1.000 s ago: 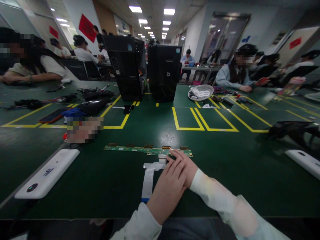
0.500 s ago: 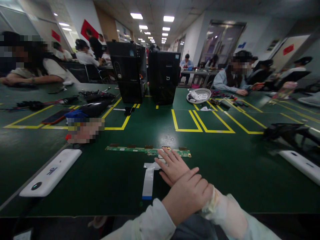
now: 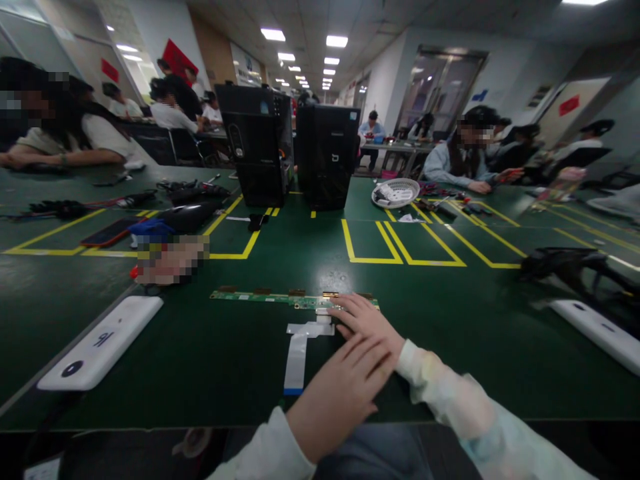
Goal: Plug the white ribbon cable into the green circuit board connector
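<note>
A long, thin green circuit board (image 3: 255,297) lies across the green table. From its right part a white flat cable (image 3: 296,360) with a blue end runs toward the table's front edge. My right hand (image 3: 367,320) reaches over the board's right end, fingers spread and palm down, with its fingertips at the board. Nearer to me, my left hand (image 3: 345,390) hovers right of the cable, its fingers extended beside my right wrist. Neither hand is seen holding anything.
White power packs (image 3: 105,343) lie left and right. Two black computer towers (image 3: 327,157) stand behind. A white basket (image 3: 396,193), tools and cables lie farther back. Yellow tape (image 3: 375,260) marks the table (image 3: 225,373). People (image 3: 465,157) sit at both sides.
My left hand has let go of my right wrist and moved left and down. My right hand has shifted right along the board, uncovering the cable's upper part. The right sleeve now covers the wrist.
</note>
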`<control>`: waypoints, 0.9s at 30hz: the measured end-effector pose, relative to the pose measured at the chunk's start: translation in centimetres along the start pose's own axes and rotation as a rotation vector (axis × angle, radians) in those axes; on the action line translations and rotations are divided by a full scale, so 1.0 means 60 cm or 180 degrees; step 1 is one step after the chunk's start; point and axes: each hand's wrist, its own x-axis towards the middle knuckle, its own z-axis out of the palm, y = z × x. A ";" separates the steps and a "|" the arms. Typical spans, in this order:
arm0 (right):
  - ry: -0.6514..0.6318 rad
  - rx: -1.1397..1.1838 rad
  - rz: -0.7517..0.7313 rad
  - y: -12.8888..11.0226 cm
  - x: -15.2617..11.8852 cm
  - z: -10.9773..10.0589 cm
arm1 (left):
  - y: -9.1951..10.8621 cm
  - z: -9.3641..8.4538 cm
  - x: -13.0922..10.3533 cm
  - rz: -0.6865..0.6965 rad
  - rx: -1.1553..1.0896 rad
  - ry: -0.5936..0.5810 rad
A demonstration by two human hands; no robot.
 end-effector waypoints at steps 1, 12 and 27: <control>0.0034 0.0032 -0.0010 0.009 -0.008 0.003 | -0.015 -0.004 -0.017 -0.0163 -0.0054 -0.0067; 0.0122 0.0452 0.0116 0.021 -0.019 0.006 | -0.165 -0.019 -0.216 -0.1607 0.0438 0.0222; -0.0090 0.0430 0.0173 -0.022 -0.003 0.008 | -0.205 0.002 -0.238 -0.2113 0.0288 0.0402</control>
